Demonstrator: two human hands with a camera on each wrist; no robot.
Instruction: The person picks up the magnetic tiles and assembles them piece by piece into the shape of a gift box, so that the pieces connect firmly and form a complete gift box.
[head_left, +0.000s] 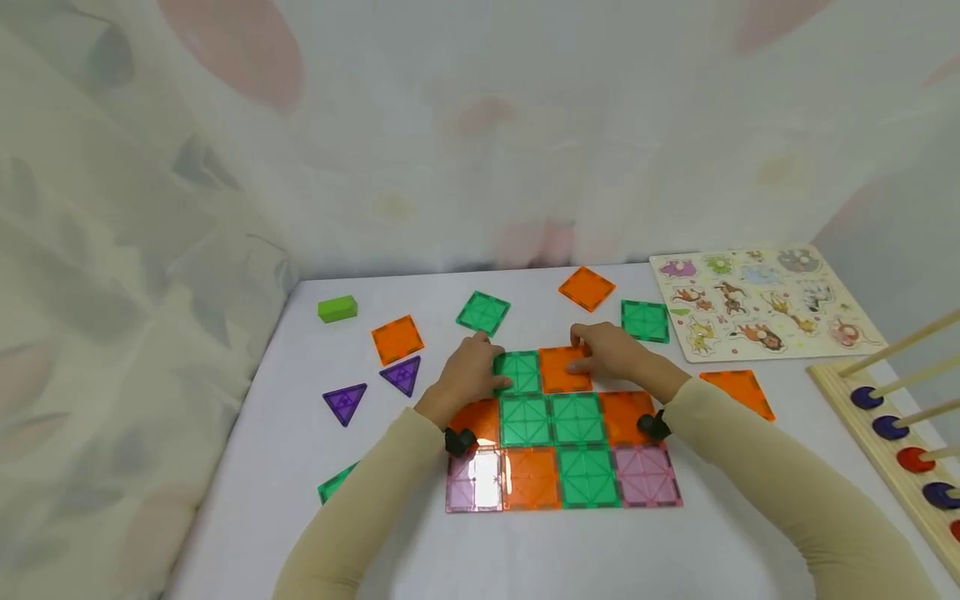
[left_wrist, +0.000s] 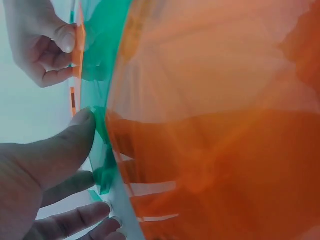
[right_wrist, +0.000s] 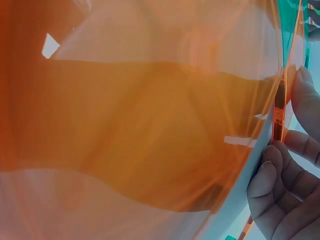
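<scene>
Flat translucent magnetic tiles form a joined grid on the white table. At its far row, my left hand grips the left edge of a green square tile, thumb and index finger touching it and the other fingers spread. My right hand pinches the right edge of the orange square tile beside it. Below these lie two more green tiles, with orange tiles at either end. The nearest row holds an orange tile, a green tile and pinkish tiles. Close orange tiles fill most of both wrist views.
Loose green and orange tiles lie behind the grid. Purple triangles and a green block are at left. At right sit an animal peg puzzle and a wooden peg stand with rings.
</scene>
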